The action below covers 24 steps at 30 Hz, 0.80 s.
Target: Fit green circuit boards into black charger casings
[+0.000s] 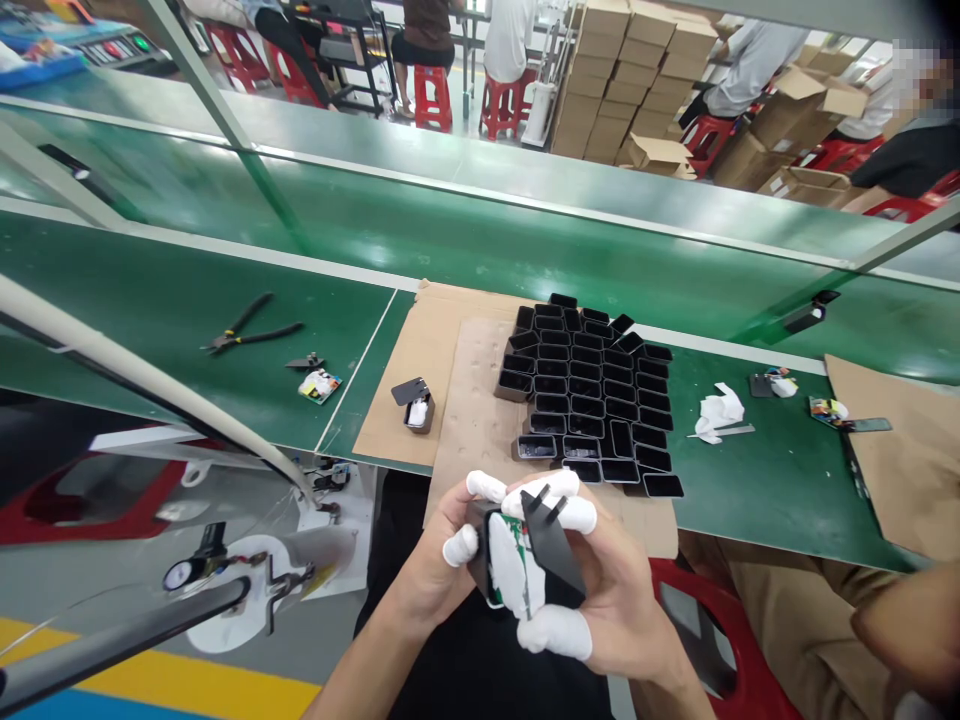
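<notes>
Both my hands wear white finger cots and meet low in the middle, over my lap. My left hand [439, 550] grips a black rectangular casing [480, 545] with a white and green circuit part showing in its opening. My right hand [600, 595] holds a black plug cover with two prongs [546, 530] pressed against that casing. Just beyond them, on a cardboard sheet [480, 400], several empty black casings [592, 395] stand packed together with their openings up.
One separate casing with a lid [417, 405] sits on the cardboard's left part. Pliers [251, 330] and small parts [319, 383] lie on the green bench to the left; white scraps [718, 412] and parts to the right. Another person's arm [900, 620] is at lower right. Stacked cartons [630, 80] stand behind.
</notes>
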Tool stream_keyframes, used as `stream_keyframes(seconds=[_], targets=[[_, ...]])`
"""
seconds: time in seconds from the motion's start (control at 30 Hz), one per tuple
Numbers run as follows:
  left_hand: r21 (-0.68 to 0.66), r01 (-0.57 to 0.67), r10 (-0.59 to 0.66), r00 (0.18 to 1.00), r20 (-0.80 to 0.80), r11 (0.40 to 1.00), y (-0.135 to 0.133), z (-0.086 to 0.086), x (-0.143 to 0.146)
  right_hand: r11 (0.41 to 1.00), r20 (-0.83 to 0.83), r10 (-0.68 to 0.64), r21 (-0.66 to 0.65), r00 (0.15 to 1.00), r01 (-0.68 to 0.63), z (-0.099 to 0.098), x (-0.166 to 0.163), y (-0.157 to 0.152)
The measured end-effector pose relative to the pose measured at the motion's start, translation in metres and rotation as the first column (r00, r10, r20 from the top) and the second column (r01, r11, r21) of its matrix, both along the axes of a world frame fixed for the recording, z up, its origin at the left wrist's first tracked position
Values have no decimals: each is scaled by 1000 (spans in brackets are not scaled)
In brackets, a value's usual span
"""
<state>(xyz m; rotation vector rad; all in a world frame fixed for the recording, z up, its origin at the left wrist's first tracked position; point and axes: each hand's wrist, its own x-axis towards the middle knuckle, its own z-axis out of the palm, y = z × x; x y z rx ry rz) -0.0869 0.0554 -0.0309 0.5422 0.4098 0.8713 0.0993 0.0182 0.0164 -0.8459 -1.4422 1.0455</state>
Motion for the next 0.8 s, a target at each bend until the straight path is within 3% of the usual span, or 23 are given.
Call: stream_keyframes(seconds=[0.8], targets=[[-49, 16, -17, 1000, -24, 999, -6, -3, 1, 995, 68, 27, -94, 997, -21, -3, -1, 0]])
